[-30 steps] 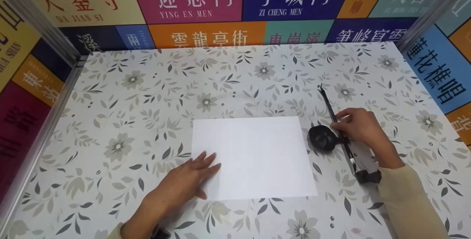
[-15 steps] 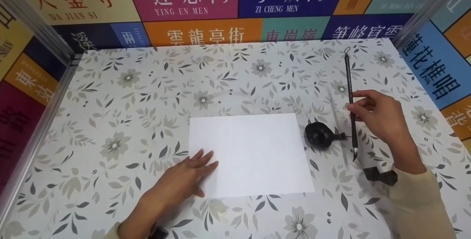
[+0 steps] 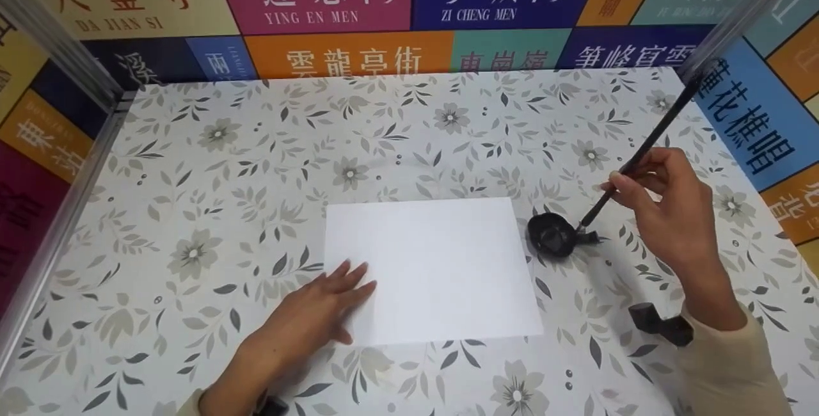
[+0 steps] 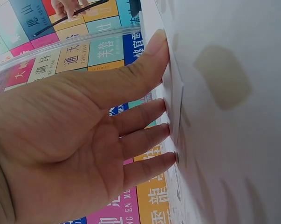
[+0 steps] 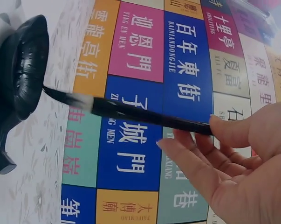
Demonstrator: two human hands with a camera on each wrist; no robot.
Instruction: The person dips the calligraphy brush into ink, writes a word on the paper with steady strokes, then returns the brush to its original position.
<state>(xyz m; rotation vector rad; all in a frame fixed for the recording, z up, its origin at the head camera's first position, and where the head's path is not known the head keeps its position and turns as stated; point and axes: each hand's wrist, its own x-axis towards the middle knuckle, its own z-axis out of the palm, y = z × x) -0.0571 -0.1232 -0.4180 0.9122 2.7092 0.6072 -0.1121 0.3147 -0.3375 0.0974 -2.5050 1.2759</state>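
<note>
Pinching the brush (image 5: 131, 113) with the right hand (image 3: 679, 221), this person has the tip (image 5: 61, 96) right by the dish (image 3: 551, 237), but I can't tell if they touch. I'd dip softly so it won't squash. The left hand (image 3: 306, 317), fingers spread, rests on the left edge of the paper (image 3: 441, 262); I think a light press will stop it sliding

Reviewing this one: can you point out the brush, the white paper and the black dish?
Brush (image 5: 140, 115): right wrist view, on its dark handle.
White paper (image 3: 441, 269): head view, on its bare middle.
Black dish (image 3: 538, 237): head view, on its rim.
</note>
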